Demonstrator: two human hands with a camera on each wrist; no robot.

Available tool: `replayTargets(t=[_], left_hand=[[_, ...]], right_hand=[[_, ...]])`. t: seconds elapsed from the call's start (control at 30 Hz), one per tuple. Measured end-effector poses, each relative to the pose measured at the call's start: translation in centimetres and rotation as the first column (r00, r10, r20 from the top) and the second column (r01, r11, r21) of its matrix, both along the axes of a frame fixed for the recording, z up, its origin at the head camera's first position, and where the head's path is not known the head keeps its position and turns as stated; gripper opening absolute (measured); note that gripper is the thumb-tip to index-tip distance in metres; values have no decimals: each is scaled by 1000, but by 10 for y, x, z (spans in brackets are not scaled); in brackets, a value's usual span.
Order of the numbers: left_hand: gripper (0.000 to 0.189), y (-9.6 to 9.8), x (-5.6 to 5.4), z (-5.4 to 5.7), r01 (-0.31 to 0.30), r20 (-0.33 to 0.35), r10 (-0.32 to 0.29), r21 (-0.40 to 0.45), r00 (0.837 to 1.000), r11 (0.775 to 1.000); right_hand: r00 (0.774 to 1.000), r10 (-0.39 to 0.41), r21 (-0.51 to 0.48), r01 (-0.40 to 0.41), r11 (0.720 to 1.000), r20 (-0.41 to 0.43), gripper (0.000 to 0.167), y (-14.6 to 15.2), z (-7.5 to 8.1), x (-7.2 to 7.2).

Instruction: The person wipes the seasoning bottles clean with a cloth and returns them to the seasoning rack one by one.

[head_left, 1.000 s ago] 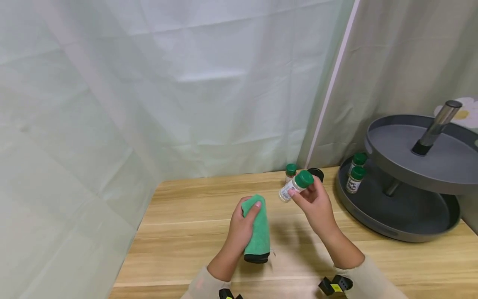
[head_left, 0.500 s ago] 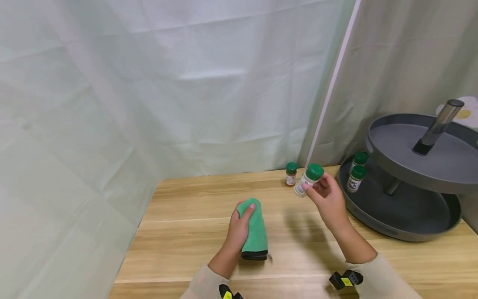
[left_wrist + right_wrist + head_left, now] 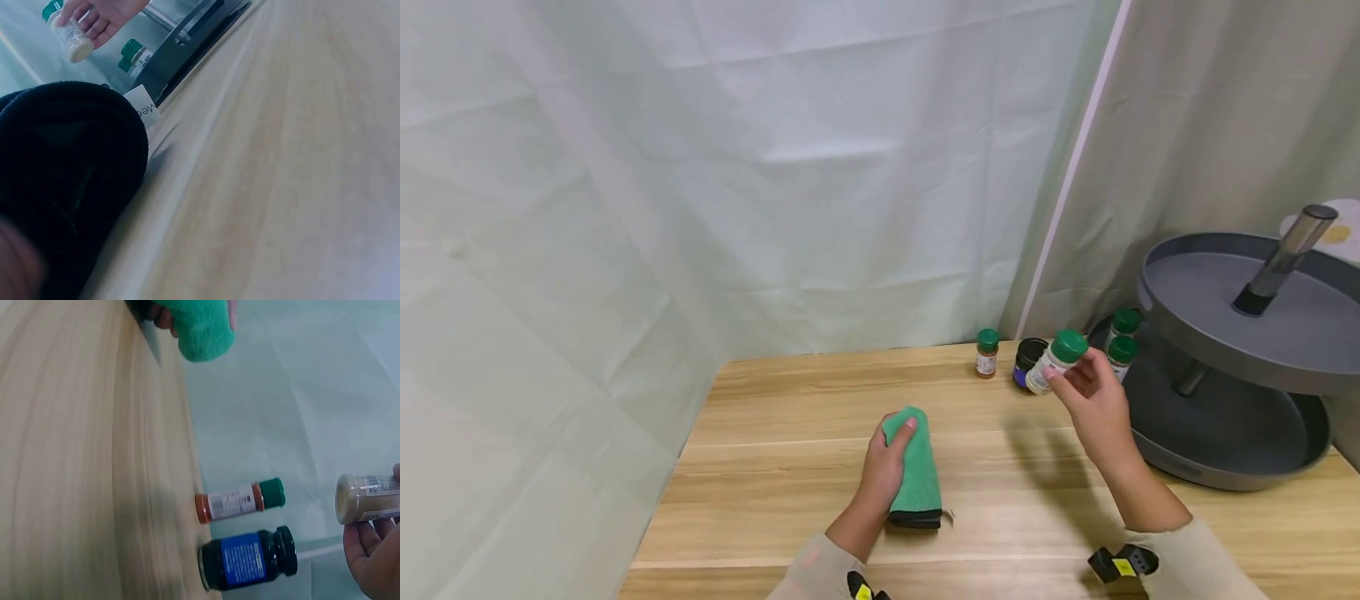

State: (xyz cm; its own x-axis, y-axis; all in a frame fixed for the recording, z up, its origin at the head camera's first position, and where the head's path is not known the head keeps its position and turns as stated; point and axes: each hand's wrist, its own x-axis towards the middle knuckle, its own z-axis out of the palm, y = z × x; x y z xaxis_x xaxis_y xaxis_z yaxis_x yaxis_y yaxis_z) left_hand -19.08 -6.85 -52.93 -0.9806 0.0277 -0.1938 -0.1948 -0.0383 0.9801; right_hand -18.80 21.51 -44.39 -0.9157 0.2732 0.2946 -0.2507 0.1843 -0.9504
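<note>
My right hand (image 3: 1101, 410) pinches a green-capped spice jar (image 3: 1056, 362) and holds it tilted above the table, left of the grey two-tier tray. In the right wrist view, pale contents show through the clear jar (image 3: 374, 497). My left hand (image 3: 882, 475) grips a folded green cloth (image 3: 917, 467) with a black edge, low over the front middle of the table. Behind the held jar stands a black-lidded dark jar (image 3: 1028, 357) with a blue label. A smaller green-capped jar (image 3: 987, 353) with reddish contents stands to its left.
The grey two-tier round tray (image 3: 1228, 479) fills the right side, with a metal post (image 3: 1288, 254) through it. Two green-capped jars (image 3: 1123, 348) stand on its lower tier. Pale curtains (image 3: 850, 167) hang behind the wooden table (image 3: 760, 467).
My right hand has carried the spice jar to the right, from near the reddish jar to just before the dark jar, closer to the tray. My left hand keeps the cloth almost in place.
</note>
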Motion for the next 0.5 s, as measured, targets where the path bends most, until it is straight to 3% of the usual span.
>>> replayTargets(t=[0.23, 0.5], left_hand=[[48, -2, 3, -3, -6, -18, 6, -26, 1000, 1000], [49, -2, 5, -3, 16, -20, -17, -40, 1000, 999]], right_hand=[[1000, -23, -20, 23, 1000, -11, 38, 15, -1, 2], [999, -36, -138, 31, 990, -35, 40, 36, -1, 7]])
